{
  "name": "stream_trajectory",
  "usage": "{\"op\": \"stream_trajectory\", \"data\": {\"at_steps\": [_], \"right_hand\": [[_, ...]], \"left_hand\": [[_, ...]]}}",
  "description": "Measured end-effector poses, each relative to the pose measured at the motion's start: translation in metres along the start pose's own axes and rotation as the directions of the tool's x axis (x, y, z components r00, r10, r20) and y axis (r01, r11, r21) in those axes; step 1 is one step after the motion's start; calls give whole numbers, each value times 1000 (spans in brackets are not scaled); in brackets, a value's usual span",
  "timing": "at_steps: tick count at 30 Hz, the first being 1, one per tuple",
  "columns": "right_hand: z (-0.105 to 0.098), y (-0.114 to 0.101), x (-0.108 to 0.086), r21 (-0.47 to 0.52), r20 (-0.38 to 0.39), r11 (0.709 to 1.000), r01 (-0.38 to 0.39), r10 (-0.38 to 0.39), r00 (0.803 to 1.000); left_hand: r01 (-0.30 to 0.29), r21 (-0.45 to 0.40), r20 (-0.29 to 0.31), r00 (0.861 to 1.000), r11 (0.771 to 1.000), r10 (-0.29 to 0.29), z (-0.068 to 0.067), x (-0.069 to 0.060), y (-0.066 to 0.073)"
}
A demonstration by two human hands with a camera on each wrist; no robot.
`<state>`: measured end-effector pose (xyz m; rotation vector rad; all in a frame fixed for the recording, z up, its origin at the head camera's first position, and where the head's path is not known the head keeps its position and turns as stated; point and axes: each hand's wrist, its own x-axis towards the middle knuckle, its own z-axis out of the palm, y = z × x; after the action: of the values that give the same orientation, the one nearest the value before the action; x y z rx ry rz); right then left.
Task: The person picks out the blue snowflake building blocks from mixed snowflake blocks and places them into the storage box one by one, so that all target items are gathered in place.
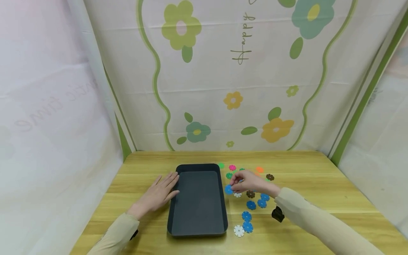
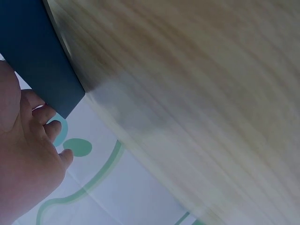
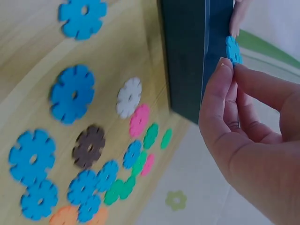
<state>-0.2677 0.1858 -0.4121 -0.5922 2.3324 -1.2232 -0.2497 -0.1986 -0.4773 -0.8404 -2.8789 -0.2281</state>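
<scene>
Blue disc: notched edge, in R hand, just beside tray rim, abt 3 o'clock (clock read from tray ctr, head view).
R hand: thumb & index pinch blue disc, other fingers curled behind.
L hand: fingers straight, tips on tray rim abt 10 o'clock.
Dark tray: rect., raised walls, on table btwn hands.
Loose discs: white disc w/ two blue ones nearby at 4 o'clock; three more blue plus brown disc abt 3; orange disc at 2, pink disc btwn 1 & 2, bright-green disc at 1.
Table: light wood grain.
Backdrop: white cloth at 12 o'clock, flowers + "Happy" lettering.
Sleeves: beige, both arms.
</scene>
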Motion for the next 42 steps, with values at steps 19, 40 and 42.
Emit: {"op": "stream_trajectory", "data": {"at_steps": [19, 40, 42], "right_hand": [[73, -38, 40, -8, 123, 1000, 22, -21, 992], [121, -60, 61, -148, 213, 988, 37, -4, 977], [124, -61, 62, -148, 222, 988, 39, -5, 975]], "left_hand": [[6, 12, 14, 1000, 1000, -6, -1, 0, 1], [30, 14, 36, 999, 999, -31, -1, 2, 2], [32, 13, 40, 999, 999, -32, -1, 1, 2]]}}
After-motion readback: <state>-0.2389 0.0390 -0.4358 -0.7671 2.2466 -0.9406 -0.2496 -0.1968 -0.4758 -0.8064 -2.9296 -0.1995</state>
